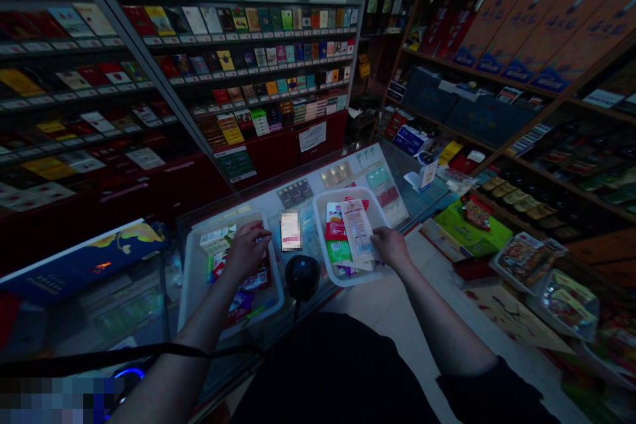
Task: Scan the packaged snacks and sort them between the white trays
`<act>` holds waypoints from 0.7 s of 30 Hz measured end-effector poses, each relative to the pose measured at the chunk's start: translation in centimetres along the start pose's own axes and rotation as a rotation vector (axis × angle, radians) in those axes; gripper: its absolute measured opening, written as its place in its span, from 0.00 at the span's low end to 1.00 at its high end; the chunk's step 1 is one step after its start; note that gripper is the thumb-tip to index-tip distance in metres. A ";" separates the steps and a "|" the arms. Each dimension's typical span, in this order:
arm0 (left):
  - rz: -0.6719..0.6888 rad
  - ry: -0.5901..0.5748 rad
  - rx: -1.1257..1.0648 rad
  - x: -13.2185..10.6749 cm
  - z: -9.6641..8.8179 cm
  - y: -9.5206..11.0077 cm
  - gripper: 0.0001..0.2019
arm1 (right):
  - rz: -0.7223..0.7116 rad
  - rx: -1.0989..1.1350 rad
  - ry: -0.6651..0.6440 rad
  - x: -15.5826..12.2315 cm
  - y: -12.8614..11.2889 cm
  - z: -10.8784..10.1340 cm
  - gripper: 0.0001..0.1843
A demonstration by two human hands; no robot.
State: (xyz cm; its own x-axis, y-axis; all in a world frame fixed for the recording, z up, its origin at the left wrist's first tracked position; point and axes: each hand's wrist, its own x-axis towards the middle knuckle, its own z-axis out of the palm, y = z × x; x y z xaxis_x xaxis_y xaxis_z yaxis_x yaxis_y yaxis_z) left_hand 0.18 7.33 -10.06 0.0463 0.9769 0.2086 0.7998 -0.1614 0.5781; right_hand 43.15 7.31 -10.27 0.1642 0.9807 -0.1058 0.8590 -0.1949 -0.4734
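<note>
The pale packet (358,228) is at our 1 o'clock, slanting over the other goods in the right tray (322,248). Our right hand (391,246) comes in from the packet's 4 o'clock, thumb and fingers nearly closed, and seems to pinch its near-right edge. Our left hand (250,245) is over the left tray (196,291) at our 10 o'clock, fingers loosely curled with the tips near together; we cannot tell whether they have hold of anything.

To handle the packet well, we would keep the pinch on the edge, leave the printed face uncovered, and lift clear of the rim so the loose packets beneath do not drag along. Being thin, it probably bends if held at one corner only.

In the right tray, a red-and-white packet (336,220) shows at the packet's 10 o'clock, and a green packet (338,252) at its 8 o'clock. The left tray has a white-and-green box (216,238) at its own 11 o'clock and purple wrappers (241,305) at its 6 o'clock, partly behind our forearm.

Between the trays, on the glass counter (427,202), a black rounded device (302,276) stands at our 12 o'clock. Farther out, clear tubs (527,258) of goods sit at our 2 o'clock.
</note>
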 end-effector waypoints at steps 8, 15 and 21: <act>-0.118 0.019 0.018 -4.6 -1.5 -3.1 0.16 | 0.041 -0.114 0.127 0.0 -2.6 -0.9 0.18; -0.241 0.046 0.081 -6.7 -3.4 -4.5 0.17 | -0.160 -0.052 0.109 -0.7 -10.2 0.0 0.16; -0.436 -0.035 0.093 -8.1 -3.0 -5.2 0.19 | -0.337 0.009 0.041 -2.3 -17.1 2.3 0.15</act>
State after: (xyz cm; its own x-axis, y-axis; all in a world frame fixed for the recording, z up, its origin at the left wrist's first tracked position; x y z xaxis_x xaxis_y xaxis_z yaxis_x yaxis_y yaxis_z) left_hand -6.10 -0.14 -12.37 -0.2882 0.9553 -0.0661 0.7997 0.2781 0.5322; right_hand 26.92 8.34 -3.92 -0.1083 0.9898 0.0928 0.8639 0.1399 -0.4838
